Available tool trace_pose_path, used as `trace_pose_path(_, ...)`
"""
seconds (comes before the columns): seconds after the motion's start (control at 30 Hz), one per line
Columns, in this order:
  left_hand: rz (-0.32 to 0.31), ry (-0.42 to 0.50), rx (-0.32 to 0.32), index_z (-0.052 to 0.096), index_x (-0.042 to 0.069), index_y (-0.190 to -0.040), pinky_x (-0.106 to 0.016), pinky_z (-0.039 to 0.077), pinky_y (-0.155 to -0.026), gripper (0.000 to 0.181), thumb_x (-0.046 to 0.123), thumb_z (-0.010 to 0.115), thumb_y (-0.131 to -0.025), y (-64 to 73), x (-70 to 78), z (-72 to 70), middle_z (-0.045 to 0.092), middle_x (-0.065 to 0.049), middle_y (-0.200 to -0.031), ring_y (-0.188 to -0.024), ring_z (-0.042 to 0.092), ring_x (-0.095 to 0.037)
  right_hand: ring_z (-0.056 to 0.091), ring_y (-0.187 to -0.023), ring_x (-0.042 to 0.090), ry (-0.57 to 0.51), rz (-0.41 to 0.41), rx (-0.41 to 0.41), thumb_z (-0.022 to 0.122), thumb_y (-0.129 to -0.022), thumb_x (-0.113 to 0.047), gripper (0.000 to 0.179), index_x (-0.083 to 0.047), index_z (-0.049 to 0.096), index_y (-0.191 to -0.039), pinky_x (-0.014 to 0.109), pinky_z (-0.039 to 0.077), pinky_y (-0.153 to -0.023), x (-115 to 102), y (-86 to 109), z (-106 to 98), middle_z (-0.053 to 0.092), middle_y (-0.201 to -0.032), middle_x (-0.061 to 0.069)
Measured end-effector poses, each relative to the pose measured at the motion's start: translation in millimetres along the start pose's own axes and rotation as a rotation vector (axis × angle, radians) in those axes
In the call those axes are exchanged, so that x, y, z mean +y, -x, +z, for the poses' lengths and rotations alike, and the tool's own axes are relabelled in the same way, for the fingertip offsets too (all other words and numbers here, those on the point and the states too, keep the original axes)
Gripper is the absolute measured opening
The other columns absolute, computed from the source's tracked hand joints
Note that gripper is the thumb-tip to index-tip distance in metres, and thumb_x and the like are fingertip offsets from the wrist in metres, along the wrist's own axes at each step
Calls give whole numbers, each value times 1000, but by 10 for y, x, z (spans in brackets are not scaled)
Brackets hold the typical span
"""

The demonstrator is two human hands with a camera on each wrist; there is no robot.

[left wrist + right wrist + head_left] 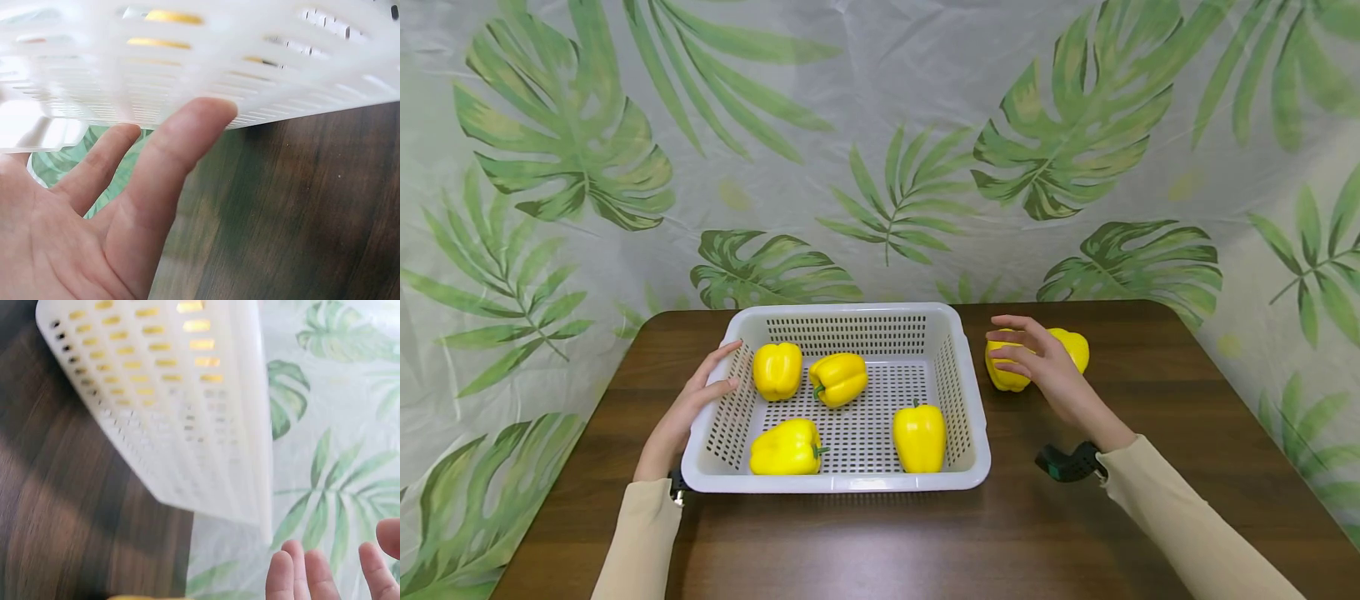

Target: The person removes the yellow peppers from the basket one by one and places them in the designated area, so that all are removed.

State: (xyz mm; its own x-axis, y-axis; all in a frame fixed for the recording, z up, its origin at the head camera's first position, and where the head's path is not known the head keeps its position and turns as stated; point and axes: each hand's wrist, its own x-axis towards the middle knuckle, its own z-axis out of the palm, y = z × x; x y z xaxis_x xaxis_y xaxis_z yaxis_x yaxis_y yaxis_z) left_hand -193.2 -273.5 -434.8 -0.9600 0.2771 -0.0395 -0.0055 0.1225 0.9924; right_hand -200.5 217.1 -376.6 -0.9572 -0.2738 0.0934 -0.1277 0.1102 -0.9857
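Note:
A white plastic basket (835,482) with slotted walls stands on the table. Several yellow bell peppers lie inside it, among them one at the front right (919,439) and one at the front left (786,447). My left hand (688,408) rests against the basket's left side, its fingers extended; the left wrist view shows the thumb (181,147) beside the slotted outer wall. To the basket's right, my right hand (1045,362) is over two more yellow bell peppers, a left one (1006,379) and a right one (1073,346), partly covering them. Its fingers (280,575) are spread and hold nothing visible.
The dark wooden table (865,542) reaches back to a hanging cloth (910,100) printed with green leaves. A black strap device (1067,462) sits on the right wrist, near the tabletop.

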Motion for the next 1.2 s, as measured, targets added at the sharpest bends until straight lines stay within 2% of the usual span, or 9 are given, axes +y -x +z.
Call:
trace_pose_path(0.1, -1, 0, 2, 17, 25, -152, -56, 50, -80, 59, 21, 45, -100, -1, -3, -3, 12, -17, -154, -117, 41, -52, 61, -104, 23, -16, -4, -25, 53, -99, -14, 37, -9, 45, -134, 32, 49, -90, -26, -12, 70, 49, -127, 20)
trace_pose_path(0.33, -2, -3, 5, 17, 25, -152, -55, 50, -80, 58, 22, 44, -100, 1, -11, -6, 12, -17, -154, -116, 41, -52, 55, -111, 37, -24, 8, -99, 52, -98, -8, 44, 1, 38, -138, 36, 49, -92, -96, -36, 242, 43, -133, 29)
trace_pose_path(0.5, 0, 3, 3, 17, 25, -152, -56, 50, -80, 59, 21, 44, -101, 6, -14, -4, 11, -17, -154, -117, 40, -53, 49, -116, 42, -18, 45, -154, 51, -98, -7, 47, 0, 35, -142, 36, 48, -93, -147, -36, 373, 39, -137, 29)
trace_pose_path(0.63, 2, 9, 1, 17, 24, -152, -56, 49, -81, 58, 21, 44, -101, 6, -12, -3, 11, -17, -154, -118, 40, -53, 49, -118, 40, -14, 60, -191, 54, -97, -11, 49, -3, 35, -142, 38, 46, -95, -157, -41, 460, 39, -138, 25)
trace_pose_path(0.77, -2, -5, 8, 17, 25, -152, -56, 50, -81, 59, 22, 45, -100, -4, -10, -3, 11, -17, -155, -119, 40, -52, 46, -121, 38, 24, 73, -220, 56, -97, -14, 49, -5, 36, -141, 46, 42, -98, -154, -56, 550, 38, -140, 22)
trace_pose_path(0.97, 0, -5, 11, 17, 26, -152, -57, 49, -81, 60, 22, 45, -100, -13, -15, -3, 13, -17, -154, -119, 39, -52, 42, -123, 44, 100, 91, -271, 52, -97, -14, 47, -7, 37, -141, 59, 36, -99, -172, -53, 685, 37, -140, 25)
trace_pose_path(1.2, -8, 0, 12, 17, 27, -152, -57, 49, -82, 60, 23, 46, -99, -16, -13, -2, 12, -16, -155, -121, 39, -52, 40, -124, 46, 188, 92, -321, 51, -97, -14, 46, -3, 38, -140, 58, 36, -98, -170, -35, 802, 37, -140, 26)
